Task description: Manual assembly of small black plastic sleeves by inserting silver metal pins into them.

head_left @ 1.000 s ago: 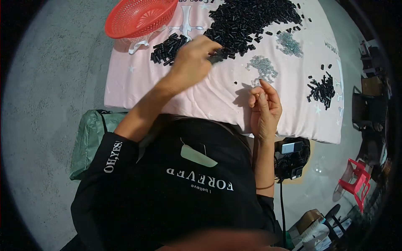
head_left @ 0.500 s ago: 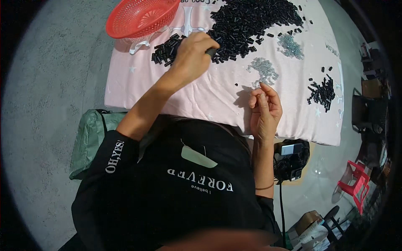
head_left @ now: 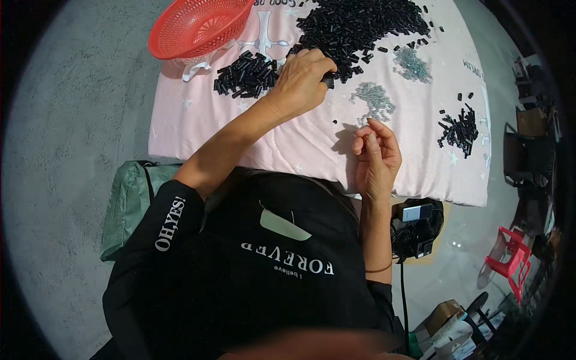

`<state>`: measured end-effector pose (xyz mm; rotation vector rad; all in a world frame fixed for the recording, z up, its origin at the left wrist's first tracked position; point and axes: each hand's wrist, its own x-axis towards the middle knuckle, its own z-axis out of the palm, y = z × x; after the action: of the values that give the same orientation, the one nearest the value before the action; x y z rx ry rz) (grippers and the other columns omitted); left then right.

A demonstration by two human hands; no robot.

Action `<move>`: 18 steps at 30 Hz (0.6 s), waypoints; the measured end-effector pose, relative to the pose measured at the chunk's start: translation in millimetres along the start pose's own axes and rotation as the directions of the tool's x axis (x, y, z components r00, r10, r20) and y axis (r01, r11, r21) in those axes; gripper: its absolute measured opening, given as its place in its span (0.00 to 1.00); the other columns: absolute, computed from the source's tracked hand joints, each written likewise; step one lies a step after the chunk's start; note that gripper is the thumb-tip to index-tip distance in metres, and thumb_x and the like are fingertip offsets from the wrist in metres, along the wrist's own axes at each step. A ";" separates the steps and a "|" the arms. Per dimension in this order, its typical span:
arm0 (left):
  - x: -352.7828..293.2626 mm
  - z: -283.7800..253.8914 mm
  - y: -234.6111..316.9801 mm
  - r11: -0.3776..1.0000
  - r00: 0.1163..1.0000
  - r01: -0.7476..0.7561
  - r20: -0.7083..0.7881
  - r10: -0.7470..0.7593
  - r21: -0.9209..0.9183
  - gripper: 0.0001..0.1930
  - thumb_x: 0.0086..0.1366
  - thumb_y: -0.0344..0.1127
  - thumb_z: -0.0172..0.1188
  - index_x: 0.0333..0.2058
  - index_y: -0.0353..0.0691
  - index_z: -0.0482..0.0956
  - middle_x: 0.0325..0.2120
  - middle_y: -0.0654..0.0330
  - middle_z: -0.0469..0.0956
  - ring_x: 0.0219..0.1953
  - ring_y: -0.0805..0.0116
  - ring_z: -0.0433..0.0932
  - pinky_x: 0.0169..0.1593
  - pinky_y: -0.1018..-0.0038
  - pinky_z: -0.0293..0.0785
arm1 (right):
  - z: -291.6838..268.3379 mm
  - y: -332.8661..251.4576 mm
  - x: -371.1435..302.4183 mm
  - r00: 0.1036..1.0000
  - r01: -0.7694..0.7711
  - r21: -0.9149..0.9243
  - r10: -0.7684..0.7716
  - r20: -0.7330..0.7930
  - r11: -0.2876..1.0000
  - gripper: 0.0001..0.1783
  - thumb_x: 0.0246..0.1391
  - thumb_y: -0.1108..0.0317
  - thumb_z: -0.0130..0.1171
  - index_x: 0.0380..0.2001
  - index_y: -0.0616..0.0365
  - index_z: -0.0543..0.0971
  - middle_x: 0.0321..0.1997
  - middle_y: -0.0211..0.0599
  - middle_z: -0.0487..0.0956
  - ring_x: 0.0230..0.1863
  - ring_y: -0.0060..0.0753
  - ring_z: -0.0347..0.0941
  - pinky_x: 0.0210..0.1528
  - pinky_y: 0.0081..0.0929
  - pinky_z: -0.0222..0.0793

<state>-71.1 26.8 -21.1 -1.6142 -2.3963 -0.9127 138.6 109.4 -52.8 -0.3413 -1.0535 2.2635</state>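
Observation:
My left hand (head_left: 303, 83) reaches over the near edge of a big heap of short black tubular pieces (head_left: 360, 27), its fingers curled down. A dark object (head_left: 328, 80) shows at its thumb side; whether it is held or worn I cannot tell. To the left of that hand lies a smaller pile of the same black pieces (head_left: 245, 77). My right hand (head_left: 379, 157) hovers near the table's front edge, thumb and fingertips pinched together. What it holds, if anything, is too small to make out. Just beyond it spreads a patch of small clear pieces (head_left: 373, 101).
A pink patterned cloth (head_left: 210, 135) covers the table. At the far left stands a red perforated basket (head_left: 201, 30) over white plastic. A second patch of clear bits (head_left: 413, 65) and a pile of slim black pieces (head_left: 459, 133) lie at right. A green bag (head_left: 126, 207) sits below left.
My left hand has moved right, from the small black pile toward the edge of the big heap, uncovering more of the small pile. The right hand stays pinched in nearly the same place.

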 end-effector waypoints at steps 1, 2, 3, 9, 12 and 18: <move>-0.1 0.7 0.9 1.000 1.000 0.000 0.001 0.000 0.000 0.17 0.49 0.20 0.56 0.40 0.36 0.81 0.37 0.53 0.77 0.44 0.50 0.75 0.49 0.60 0.71 | -0.1 0.2 0.1 1.000 0.004 0.008 -0.004 0.006 1.000 0.15 0.66 0.76 0.52 0.54 0.68 0.72 0.42 0.41 0.79 0.34 0.23 0.73 0.39 0.19 0.71; 0.4 1.8 2.1 1.000 1.000 -0.005 -0.026 0.005 -0.007 0.17 0.49 0.20 0.56 0.39 0.37 0.81 0.37 0.54 0.77 0.44 0.50 0.75 0.49 0.60 0.71 | 0.2 0.2 0.2 1.000 0.004 0.008 -0.004 0.006 1.000 0.15 0.66 0.76 0.52 0.54 0.68 0.72 0.42 0.41 0.79 0.34 0.23 0.73 0.39 0.19 0.71; 1.0 2.8 3.3 1.000 0.999 -0.011 -0.053 0.010 -0.013 0.17 0.48 0.19 0.56 0.39 0.37 0.81 0.37 0.54 0.77 0.44 0.51 0.75 0.49 0.61 0.71 | 0.6 0.1 0.3 1.000 0.003 0.012 -0.003 0.003 1.000 0.15 0.66 0.76 0.52 0.54 0.68 0.72 0.42 0.41 0.79 0.34 0.23 0.73 0.39 0.19 0.71; 7.4 8.2 6.0 0.999 0.998 -0.047 -0.041 0.047 0.017 0.15 0.49 0.19 0.56 0.37 0.38 0.81 0.35 0.56 0.75 0.44 0.53 0.73 0.48 0.61 0.70 | 3.6 -0.1 0.5 1.000 0.006 -0.016 -0.006 -0.010 1.000 0.16 0.65 0.75 0.54 0.54 0.67 0.73 0.41 0.40 0.80 0.34 0.22 0.72 0.38 0.18 0.69; 7.3 6.4 6.6 1.000 1.000 -0.030 -0.006 0.030 0.009 0.14 0.50 0.19 0.56 0.36 0.38 0.81 0.35 0.57 0.76 0.44 0.52 0.73 0.49 0.59 0.69 | 2.8 0.0 0.2 1.000 0.013 -0.029 -0.013 -0.017 0.999 0.15 0.65 0.75 0.54 0.54 0.67 0.74 0.41 0.40 0.80 0.33 0.22 0.72 0.38 0.18 0.69; -7.4 -11.1 29.0 0.904 0.985 0.158 0.132 -0.115 -0.397 0.11 0.54 0.18 0.54 0.37 0.35 0.79 0.31 0.56 0.78 0.33 0.66 0.76 0.39 0.70 0.72 | 4.3 3.3 -2.6 0.995 0.044 -0.105 -0.053 -0.083 0.994 0.15 0.63 0.77 0.56 0.52 0.67 0.74 0.42 0.40 0.80 0.36 0.23 0.74 0.41 0.19 0.71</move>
<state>-45.2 22.3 -3.0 -1.6692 -2.5429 -1.4732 137.3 103.5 -52.6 -0.4471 -1.1238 2.1368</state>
